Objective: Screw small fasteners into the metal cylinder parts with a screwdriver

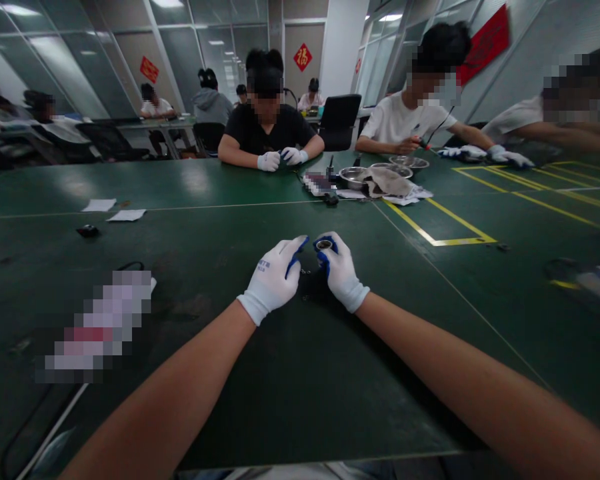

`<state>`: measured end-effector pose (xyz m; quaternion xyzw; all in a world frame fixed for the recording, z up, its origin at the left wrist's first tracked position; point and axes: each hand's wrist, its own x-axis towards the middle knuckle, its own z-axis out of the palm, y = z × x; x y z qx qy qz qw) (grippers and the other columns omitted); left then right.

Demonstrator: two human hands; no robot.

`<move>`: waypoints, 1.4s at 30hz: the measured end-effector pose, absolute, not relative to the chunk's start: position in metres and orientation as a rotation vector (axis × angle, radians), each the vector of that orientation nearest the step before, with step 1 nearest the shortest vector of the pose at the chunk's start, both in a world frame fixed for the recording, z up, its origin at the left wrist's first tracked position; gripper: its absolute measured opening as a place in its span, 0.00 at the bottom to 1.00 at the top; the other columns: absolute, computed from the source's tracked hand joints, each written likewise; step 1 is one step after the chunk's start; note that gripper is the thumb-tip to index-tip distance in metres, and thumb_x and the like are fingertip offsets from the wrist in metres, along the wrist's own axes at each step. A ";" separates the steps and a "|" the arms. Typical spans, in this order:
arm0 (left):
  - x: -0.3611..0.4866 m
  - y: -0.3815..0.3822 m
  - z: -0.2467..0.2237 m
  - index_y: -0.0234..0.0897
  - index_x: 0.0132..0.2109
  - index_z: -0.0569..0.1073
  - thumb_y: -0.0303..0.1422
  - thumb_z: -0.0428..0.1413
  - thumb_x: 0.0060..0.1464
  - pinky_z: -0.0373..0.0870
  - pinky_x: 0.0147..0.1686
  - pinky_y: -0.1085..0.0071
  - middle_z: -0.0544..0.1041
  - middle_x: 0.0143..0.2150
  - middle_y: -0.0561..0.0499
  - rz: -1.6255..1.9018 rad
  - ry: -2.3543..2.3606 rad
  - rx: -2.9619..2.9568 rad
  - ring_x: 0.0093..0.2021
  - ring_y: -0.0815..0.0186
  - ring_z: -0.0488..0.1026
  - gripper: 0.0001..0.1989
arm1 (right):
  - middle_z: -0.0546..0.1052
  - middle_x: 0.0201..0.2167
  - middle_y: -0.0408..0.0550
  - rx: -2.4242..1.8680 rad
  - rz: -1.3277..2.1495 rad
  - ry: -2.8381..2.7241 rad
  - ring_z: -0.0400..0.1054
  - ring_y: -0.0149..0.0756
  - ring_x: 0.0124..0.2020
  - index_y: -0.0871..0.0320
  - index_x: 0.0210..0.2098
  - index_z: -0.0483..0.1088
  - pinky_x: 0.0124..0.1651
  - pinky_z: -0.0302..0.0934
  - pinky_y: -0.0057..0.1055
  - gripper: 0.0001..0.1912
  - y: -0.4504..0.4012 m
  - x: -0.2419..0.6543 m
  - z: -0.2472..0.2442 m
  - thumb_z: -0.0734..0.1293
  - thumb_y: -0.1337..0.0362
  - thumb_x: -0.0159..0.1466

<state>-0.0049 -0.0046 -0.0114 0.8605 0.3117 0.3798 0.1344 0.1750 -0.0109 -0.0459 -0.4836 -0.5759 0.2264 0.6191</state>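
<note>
Both hands wear white gloves with blue palms, held over the green table (290, 393). My right hand (339, 270) is wrapped round a small round object (324, 245) with a pale metallic rim and a dark centre, its top facing up. Just to the left, my left hand (276, 277) has its thumb and fingers apart, with a gap between them on the side towards the right hand. Small shiny bits (305, 271), too small to make out, show between the two hands near the left thumb.
Metal bowls (353, 176) and a grey cloth (387, 181) lie beyond my hands, near yellow tape (460, 241). A blurred-out long object (103, 320) with a cable is at left. White papers (127, 215) and a black item (87, 231) lie farther back. People sit opposite.
</note>
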 end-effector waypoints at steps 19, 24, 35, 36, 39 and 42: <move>-0.002 -0.014 -0.014 0.39 0.60 0.75 0.28 0.51 0.64 0.78 0.52 0.52 0.72 0.58 0.39 1.088 0.858 2.754 0.51 0.53 0.76 0.20 | 0.71 0.35 0.47 -1.044 0.294 -1.578 0.66 0.43 0.36 0.51 0.41 0.64 0.41 0.64 0.42 0.07 -0.032 0.165 -0.028 0.60 0.64 0.62; -0.001 -0.014 -0.015 0.37 0.59 0.75 0.28 0.51 0.63 0.78 0.51 0.53 0.72 0.58 0.38 1.097 0.859 2.755 0.51 0.53 0.76 0.20 | 0.70 0.34 0.47 -1.017 0.280 -1.590 0.65 0.43 0.35 0.51 0.40 0.64 0.40 0.64 0.42 0.06 -0.032 0.165 -0.027 0.60 0.64 0.62; 0.000 -0.015 -0.013 0.41 0.62 0.74 0.27 0.50 0.64 0.78 0.54 0.52 0.71 0.60 0.39 1.093 0.856 2.689 0.53 0.53 0.75 0.22 | 0.69 0.39 0.49 -1.050 0.190 -1.575 0.66 0.45 0.41 0.51 0.40 0.66 0.44 0.65 0.44 0.10 -0.028 0.164 -0.030 0.60 0.68 0.59; 0.000 -0.015 -0.013 0.41 0.62 0.73 0.27 0.50 0.64 0.78 0.54 0.52 0.71 0.60 0.39 1.089 0.848 2.690 0.54 0.53 0.75 0.22 | 0.69 0.39 0.49 -1.057 0.182 -1.571 0.66 0.45 0.40 0.51 0.40 0.66 0.44 0.65 0.44 0.10 -0.028 0.164 -0.030 0.60 0.68 0.60; 0.000 -0.015 -0.014 0.40 0.63 0.73 0.26 0.50 0.64 0.77 0.56 0.52 0.71 0.60 0.39 1.076 0.818 2.701 0.55 0.53 0.75 0.22 | 0.69 0.38 0.49 -1.063 0.163 -1.548 0.66 0.45 0.39 0.51 0.40 0.65 0.43 0.65 0.43 0.09 -0.030 0.165 -0.030 0.60 0.67 0.60; 0.000 -0.015 -0.015 0.39 0.63 0.73 0.27 0.51 0.63 0.77 0.56 0.51 0.71 0.60 0.38 1.065 0.807 2.706 0.54 0.52 0.75 0.23 | 0.69 0.36 0.48 -1.068 0.168 -1.544 0.65 0.43 0.37 0.51 0.40 0.64 0.42 0.64 0.43 0.08 -0.031 0.165 -0.030 0.60 0.66 0.60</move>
